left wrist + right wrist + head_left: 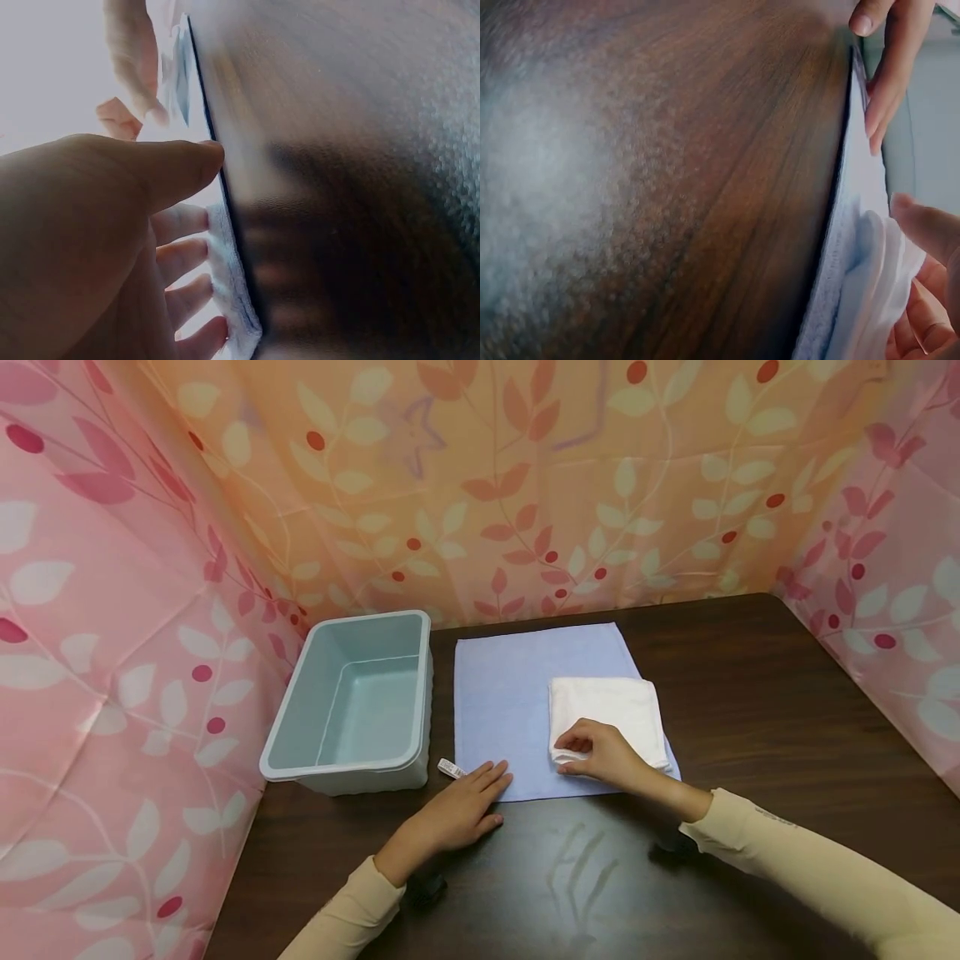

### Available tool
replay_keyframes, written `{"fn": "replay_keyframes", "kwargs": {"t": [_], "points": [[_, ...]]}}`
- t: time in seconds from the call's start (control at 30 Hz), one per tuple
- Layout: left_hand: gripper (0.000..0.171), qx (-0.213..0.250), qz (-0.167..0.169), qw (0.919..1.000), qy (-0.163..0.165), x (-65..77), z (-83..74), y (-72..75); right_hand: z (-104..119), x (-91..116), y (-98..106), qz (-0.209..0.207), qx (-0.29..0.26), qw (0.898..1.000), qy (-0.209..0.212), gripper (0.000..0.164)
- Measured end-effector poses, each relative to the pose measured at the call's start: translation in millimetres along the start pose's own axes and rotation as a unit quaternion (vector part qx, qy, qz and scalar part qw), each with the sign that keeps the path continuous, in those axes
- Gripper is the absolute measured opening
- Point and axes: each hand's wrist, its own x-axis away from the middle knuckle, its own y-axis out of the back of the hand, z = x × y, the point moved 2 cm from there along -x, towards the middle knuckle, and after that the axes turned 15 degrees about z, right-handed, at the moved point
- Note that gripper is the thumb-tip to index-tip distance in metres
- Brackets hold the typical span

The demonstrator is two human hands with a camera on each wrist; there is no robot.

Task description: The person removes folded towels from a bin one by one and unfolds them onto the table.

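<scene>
A light blue cloth (pixel 502 693) lies spread flat on the dark table. On its right part sits a folded white towel (pixel 607 702), several layers thick at its near edge. My right hand (pixel 603 756) is at the towel's near left corner, fingers curled, pinching that corner. In the right wrist view, the thumb (pixel 922 225) is beside the towel's layered edge, and the other fingers are partly hidden behind the towel. My left hand (pixel 465 806) rests with extended fingers on the blue cloth's near left corner, next to a small white tag (pixel 450 768).
A pale blue-grey plastic basin (pixel 420 693) stands left of the cloth, with nothing visible inside. Dark wooden tabletop (pixel 750 693) extends to the right and in front. Floral curtains (pixel 525 485) hang behind and on both sides.
</scene>
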Motion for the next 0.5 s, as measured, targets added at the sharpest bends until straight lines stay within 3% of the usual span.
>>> {"fn": "replay_keyframes", "kwargs": {"t": [0.27,0.5], "points": [[0.06,0.005,0.0,1.0,0.0,0.2,-0.5,0.1,-1.7,0.1,0.7,-0.015,0.0,1.0,0.002,0.014],[0.058,-0.001,-0.003,1.0,0.002,0.7,-0.1,0.3,-5.0,0.4,2.3,-0.006,-0.018,1.0,0.0,0.016]]}}
